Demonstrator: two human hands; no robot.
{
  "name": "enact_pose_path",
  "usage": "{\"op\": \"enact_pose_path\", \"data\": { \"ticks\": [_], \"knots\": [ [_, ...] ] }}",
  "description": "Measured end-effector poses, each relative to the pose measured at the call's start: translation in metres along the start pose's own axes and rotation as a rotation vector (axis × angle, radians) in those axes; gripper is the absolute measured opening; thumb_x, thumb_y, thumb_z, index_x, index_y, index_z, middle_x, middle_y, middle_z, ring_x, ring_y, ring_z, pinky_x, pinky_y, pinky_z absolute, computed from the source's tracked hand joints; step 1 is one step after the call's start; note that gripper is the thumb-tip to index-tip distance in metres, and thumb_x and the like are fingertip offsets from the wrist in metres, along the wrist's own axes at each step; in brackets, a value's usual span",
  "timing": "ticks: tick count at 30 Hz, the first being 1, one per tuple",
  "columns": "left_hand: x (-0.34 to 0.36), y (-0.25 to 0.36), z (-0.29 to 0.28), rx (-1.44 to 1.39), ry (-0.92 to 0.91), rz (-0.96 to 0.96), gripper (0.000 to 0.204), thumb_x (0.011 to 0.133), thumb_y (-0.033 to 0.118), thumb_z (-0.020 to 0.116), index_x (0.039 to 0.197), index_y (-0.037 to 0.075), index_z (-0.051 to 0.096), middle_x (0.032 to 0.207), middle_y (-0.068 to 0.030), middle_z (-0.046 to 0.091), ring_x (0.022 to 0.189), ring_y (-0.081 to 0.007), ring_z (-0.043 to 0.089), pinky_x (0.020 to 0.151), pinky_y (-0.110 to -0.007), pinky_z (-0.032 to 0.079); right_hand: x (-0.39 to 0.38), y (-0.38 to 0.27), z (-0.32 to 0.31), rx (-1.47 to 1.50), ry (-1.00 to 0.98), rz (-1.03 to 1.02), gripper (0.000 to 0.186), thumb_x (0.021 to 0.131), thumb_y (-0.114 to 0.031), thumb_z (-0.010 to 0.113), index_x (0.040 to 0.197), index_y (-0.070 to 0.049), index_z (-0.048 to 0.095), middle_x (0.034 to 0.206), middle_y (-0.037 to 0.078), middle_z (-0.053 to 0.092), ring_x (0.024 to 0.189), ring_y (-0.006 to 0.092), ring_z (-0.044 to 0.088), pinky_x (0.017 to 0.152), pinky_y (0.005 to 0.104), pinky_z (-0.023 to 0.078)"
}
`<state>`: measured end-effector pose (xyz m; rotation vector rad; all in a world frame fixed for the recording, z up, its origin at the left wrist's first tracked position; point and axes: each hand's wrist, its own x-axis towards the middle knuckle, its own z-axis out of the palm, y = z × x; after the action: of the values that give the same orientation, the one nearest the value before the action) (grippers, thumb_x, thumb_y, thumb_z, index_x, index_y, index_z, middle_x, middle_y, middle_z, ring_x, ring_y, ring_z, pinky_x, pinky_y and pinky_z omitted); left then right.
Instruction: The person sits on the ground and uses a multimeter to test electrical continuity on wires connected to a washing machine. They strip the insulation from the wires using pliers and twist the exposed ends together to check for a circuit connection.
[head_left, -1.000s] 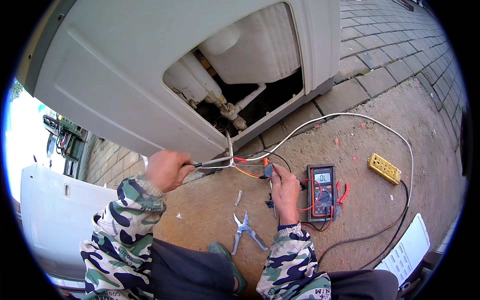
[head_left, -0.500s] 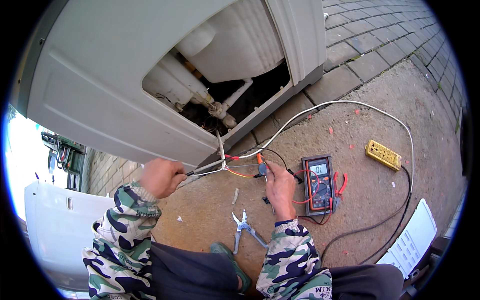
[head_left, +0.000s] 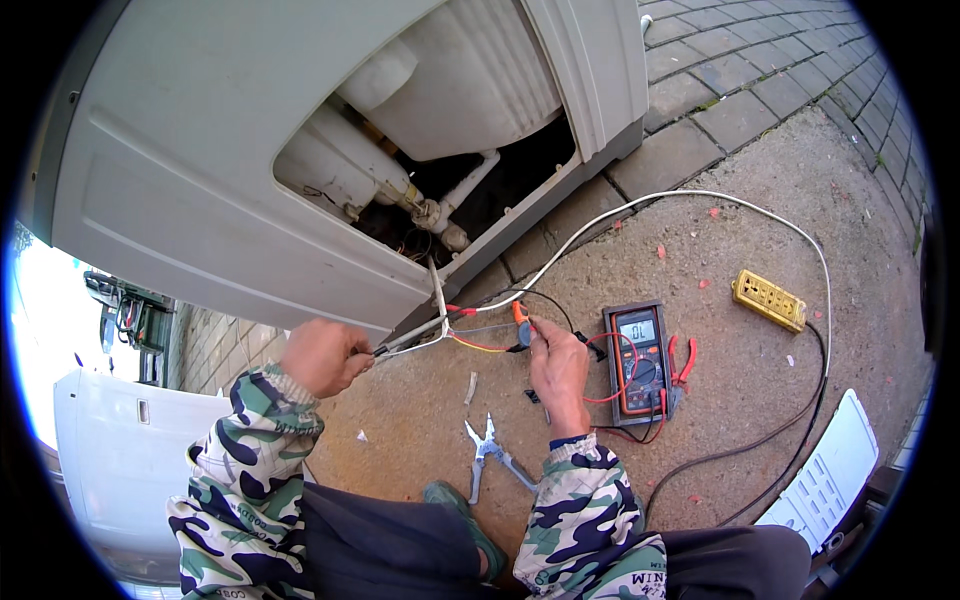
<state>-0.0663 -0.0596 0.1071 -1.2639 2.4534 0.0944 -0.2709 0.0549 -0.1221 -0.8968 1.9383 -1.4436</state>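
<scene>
My left hand [head_left: 325, 358] is closed in a pinch on the dark tip of a thin lead, beside the pale wires at the opening's lower corner. My right hand [head_left: 560, 370] grips a small orange-and-grey hand tool [head_left: 522, 322], whose kind I cannot make out, partly hidden by the fingers. Between the hands, a white cable [head_left: 437, 290] comes down from the cabinet and splits into thin wires, with a red-and-yellow pair [head_left: 478, 345] running toward the right hand. A multimeter [head_left: 640, 385] with red and black leads lies just right of that hand.
A white cabinet [head_left: 200, 190] with an open side shows a white tank and pipes inside. On the concrete are grey pliers [head_left: 484, 450], red-handled pliers [head_left: 683, 362], a yellow power strip [head_left: 768, 300] and a looping white cable [head_left: 740, 200]. A vented white panel [head_left: 825, 465] lies at right.
The view has shifted slightly. Both hands keep their grips, and the left hand now shows more sharply. Nothing has been picked up or put down.
</scene>
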Motion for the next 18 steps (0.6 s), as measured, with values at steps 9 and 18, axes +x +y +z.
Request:
{"op": "enact_pose_path", "data": {
  "ticks": [9,18],
  "knots": [
    [0.000,-0.001,0.000,-0.046,0.011,0.030,0.013,0.084,0.020,0.074,0.088,0.009,0.076,0.077,-0.0157,0.071,0.076,-0.0356,0.068,0.070,-0.042,0.054,0.002,0.017,0.008,0.175,0.050,-0.015,0.028,0.093,-0.010,0.061,0.117,-0.001,0.071,0.086,0.018,0.072,0.076,0.0285,0.068,0.070,0.0397,0.053],
    [0.010,-0.011,0.000,-0.597,0.070,-0.038,0.014,0.095,0.010,0.066,0.090,-0.003,0.069,0.073,-0.0027,0.065,0.070,-0.0098,0.058,0.066,-0.028,0.050,0.004,0.028,0.022,0.823,0.048,0.240,0.028,0.098,-0.006,0.059,0.122,0.004,0.069,0.080,0.003,0.067,0.059,0.0059,0.054,0.053,0.0219,0.044]
  ]
}}
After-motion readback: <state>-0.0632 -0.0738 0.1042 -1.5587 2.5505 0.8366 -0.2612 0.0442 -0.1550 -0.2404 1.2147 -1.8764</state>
